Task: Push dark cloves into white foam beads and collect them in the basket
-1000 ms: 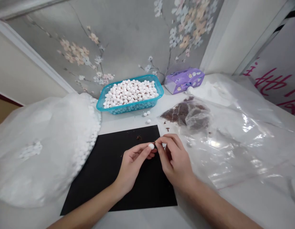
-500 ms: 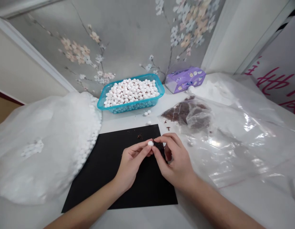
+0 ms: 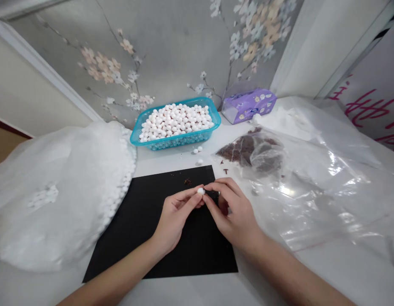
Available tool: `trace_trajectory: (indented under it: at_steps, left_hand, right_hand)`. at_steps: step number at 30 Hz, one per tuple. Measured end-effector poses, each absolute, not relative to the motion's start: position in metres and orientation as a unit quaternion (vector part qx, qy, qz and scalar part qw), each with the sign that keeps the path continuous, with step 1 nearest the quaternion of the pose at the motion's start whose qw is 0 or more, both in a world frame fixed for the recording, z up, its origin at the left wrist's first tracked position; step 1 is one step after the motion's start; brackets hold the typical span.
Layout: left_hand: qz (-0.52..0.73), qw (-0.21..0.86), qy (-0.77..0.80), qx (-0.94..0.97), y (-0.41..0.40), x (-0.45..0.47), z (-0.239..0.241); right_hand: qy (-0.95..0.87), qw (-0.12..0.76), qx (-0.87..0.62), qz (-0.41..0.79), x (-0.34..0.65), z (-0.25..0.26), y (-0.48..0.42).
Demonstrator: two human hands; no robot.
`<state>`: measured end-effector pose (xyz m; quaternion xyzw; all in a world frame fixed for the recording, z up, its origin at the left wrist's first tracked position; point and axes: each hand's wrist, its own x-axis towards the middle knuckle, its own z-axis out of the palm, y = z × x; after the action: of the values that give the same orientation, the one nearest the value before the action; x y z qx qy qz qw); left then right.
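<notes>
Over a black sheet (image 3: 146,238) my left hand (image 3: 175,214) pinches a small white ball (image 3: 201,191) between thumb and forefinger. My right hand (image 3: 231,210) is right beside it, fingertips pinched together and touching the ball's right side; whatever they hold is too small to make out. A few dark crumbs (image 3: 187,181) lie on the sheet just beyond the hands.
A turquoise basket (image 3: 212,126) heaped with white balls stands at the back. Three loose balls (image 3: 197,150) lie before it. A large white bag of balls (image 3: 56,191) fills the left. Clear plastic bags (image 3: 312,187) holding dark brown bits (image 3: 241,148) spread right. A purple tissue pack (image 3: 249,104) stands behind.
My right hand has closed in from the right until its fingertips meet the ball. My left hand holds the ball almost still. The view has shifted slightly.
</notes>
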<state>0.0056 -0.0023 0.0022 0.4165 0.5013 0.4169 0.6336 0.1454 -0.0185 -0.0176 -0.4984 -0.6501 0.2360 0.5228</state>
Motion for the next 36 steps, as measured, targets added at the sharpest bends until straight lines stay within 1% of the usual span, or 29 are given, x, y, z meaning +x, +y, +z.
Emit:
trace_trajectory:
  at_steps: [12, 18, 21, 23, 24, 27, 30, 32, 34, 36]
  left_hand:
    - [0.413, 0.629, 0.503, 0.425, -0.004, 0.006, 0.002]
    - [0.408, 0.62, 0.507, 0.438, -0.003, 0.006, 0.002]
    - [0.399, 0.585, 0.52, 0.478, 0.001, 0.006, 0.002]
    - [0.408, 0.514, 0.53, 0.537, 0.012, 0.003, 0.006]
    - [0.419, 0.46, 0.532, 0.574, 0.021, 0.0, 0.01]
    - [0.449, 0.244, 0.533, 0.675, 0.063, -0.017, 0.032]
    - [0.477, 0.049, 0.545, 0.688, 0.118, -0.042, 0.06]
    - [0.449, -0.016, 0.557, 0.698, 0.15, -0.059, 0.072]
    - [0.353, -0.05, 0.57, 0.74, 0.166, -0.072, 0.077]
    - [0.302, -0.108, 0.572, 0.755, 0.166, -0.079, 0.075]
  right_hand:
    - [-0.654, 0.53, -0.499, 0.207, 0.14, -0.018, -0.021]
    - [-0.639, 0.531, -0.494, 0.258, 0.142, -0.016, -0.021]
    - [-0.631, 0.523, -0.494, 0.29, 0.143, -0.016, -0.021]
    - [-0.621, 0.517, -0.507, 0.3, 0.143, -0.017, -0.022]
    - [-0.612, 0.516, -0.519, 0.3, 0.143, -0.019, -0.021]
    - [-0.586, 0.517, -0.555, 0.286, 0.141, -0.022, -0.02]
    - [-0.587, 0.507, -0.57, 0.271, 0.14, -0.022, -0.019]
    - [-0.592, 0.503, -0.571, 0.265, 0.14, -0.021, -0.019]
    - [-0.593, 0.502, -0.572, 0.263, 0.14, -0.02, -0.019]
    - [-0.59, 0.5, -0.576, 0.266, 0.14, -0.02, -0.018]
